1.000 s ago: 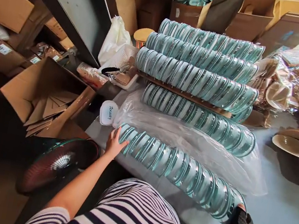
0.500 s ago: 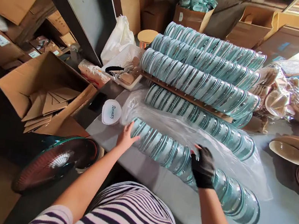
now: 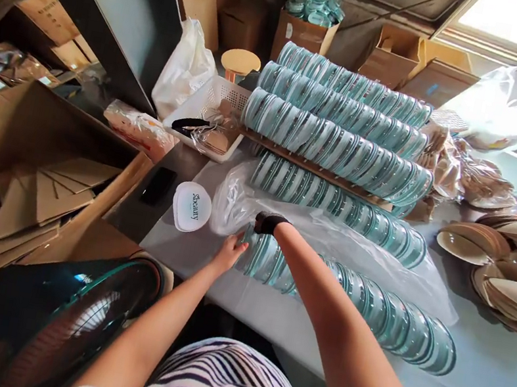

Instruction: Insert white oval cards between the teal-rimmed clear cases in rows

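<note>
A front row of clear, teal-edged round plastic pieces (image 3: 397,315), resembling lids standing on edge, lies across the table. My bare left hand (image 3: 231,252) grips the row's left end, its thumb along the near side. Close beside it, my right hand (image 3: 270,224) in a black fingerless-looking glove reaches over the same end, fingers curled down onto the pieces; its fingertips are partly hidden. My right forearm covers part of the row. A white rounded lid (image 3: 192,207) with "beauty" printed on it lies left of my hands. Behind the row spreads a clear plastic bag (image 3: 232,199).
More rows of the teal-edged pieces (image 3: 337,144) stand behind, some raised on a board. A white basket (image 3: 204,104) sits at the back left, and a black phone-like object (image 3: 158,186) lies nearby. Brown oval pieces (image 3: 474,245) are stacked right. A cardboard box (image 3: 98,219) and a fan (image 3: 85,323) stand left.
My right hand has moved left along the front row, from its middle to its left end beside my left hand. The left hand stays at that end. The view has shifted.
</note>
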